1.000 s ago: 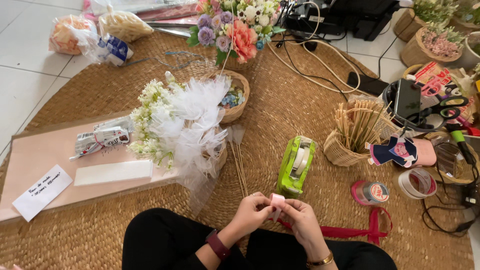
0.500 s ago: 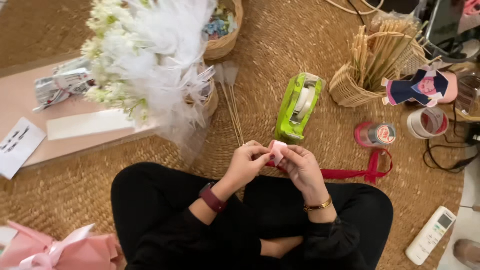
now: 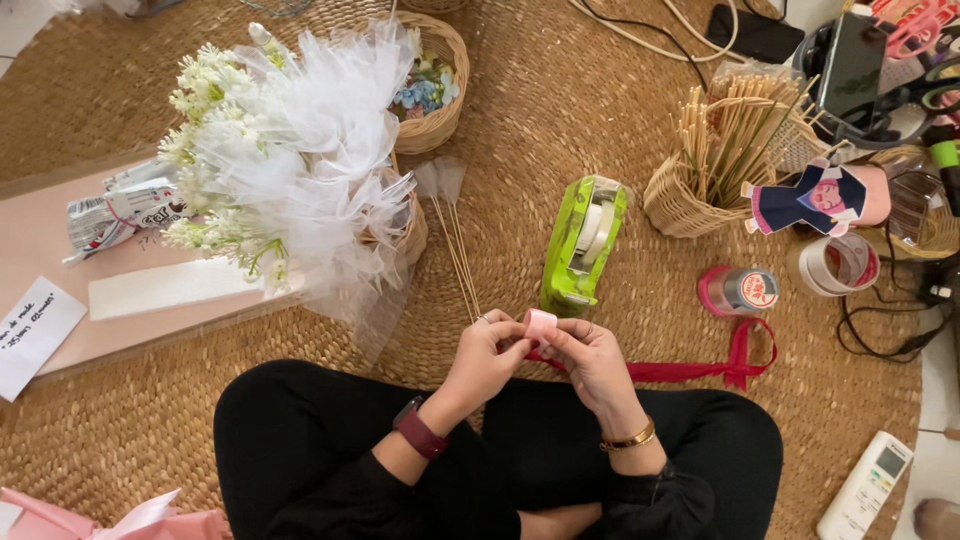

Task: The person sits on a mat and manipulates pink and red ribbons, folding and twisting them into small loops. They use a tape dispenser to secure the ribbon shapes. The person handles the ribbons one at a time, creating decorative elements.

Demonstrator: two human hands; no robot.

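I sit cross-legged on a woven mat (image 3: pixel 560 130). My left hand (image 3: pixel 490 355) and my right hand (image 3: pixel 590 360) meet in front of my lap, both pinching a small pink piece (image 3: pixel 541 322) between the fingertips. A red ribbon (image 3: pixel 700 368) runs from under my right hand out to the right, ending in a loop. A green tape dispenser (image 3: pixel 582 243) lies just beyond my hands. Several thin wooden sticks (image 3: pixel 458 250) lie on the mat to its left.
A white tulle and flower bouquet (image 3: pixel 290 150) rests on a pink board (image 3: pixel 40 240) at left. A wicker basket of sticks (image 3: pixel 700 170), a paper doll (image 3: pixel 810 197), tape rolls (image 3: pixel 835 265), cables and a white remote (image 3: pixel 865 485) crowd the right side.
The view has dropped and drawn closer to my lap. My hands stay together on the pink piece, shifted slightly.
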